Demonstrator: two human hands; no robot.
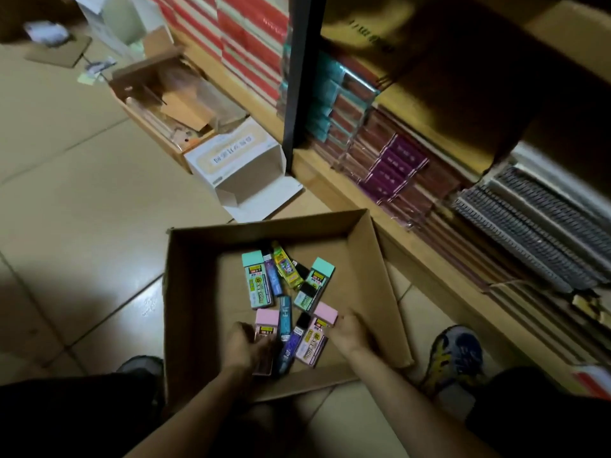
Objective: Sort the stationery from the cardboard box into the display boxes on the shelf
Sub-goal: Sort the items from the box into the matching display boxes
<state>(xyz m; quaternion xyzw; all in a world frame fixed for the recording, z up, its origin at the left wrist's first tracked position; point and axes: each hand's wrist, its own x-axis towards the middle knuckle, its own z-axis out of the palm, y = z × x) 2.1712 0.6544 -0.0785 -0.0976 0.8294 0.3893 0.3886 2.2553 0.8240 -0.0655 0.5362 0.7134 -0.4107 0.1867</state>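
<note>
Cardboard box (195,292), open-topped, on the tiled floor (82,209) near us, just beside the shelf (347,190) at right. Contents: a loose heap of small stationery packs, namely two teal packs (256,282), two pink ones and several slim packs (285,317) in blue, black and yellow, lying mid-box toward the near wall. Left hand (246,345): fingers curled over the left pink pack (266,322), holding it. Right hand (350,333): set against the right pink pack (312,345); whether it grips or only touches, we cannot tell. Step in hand, as we judge it: gathering like packs, pink first. Next move calls for lifting both pinks clear of the slim packs lying between them, then finding the matching display box. The white box (238,160) on the floor, farther off and left, stands open; whether it suits, we cannot say.
</note>
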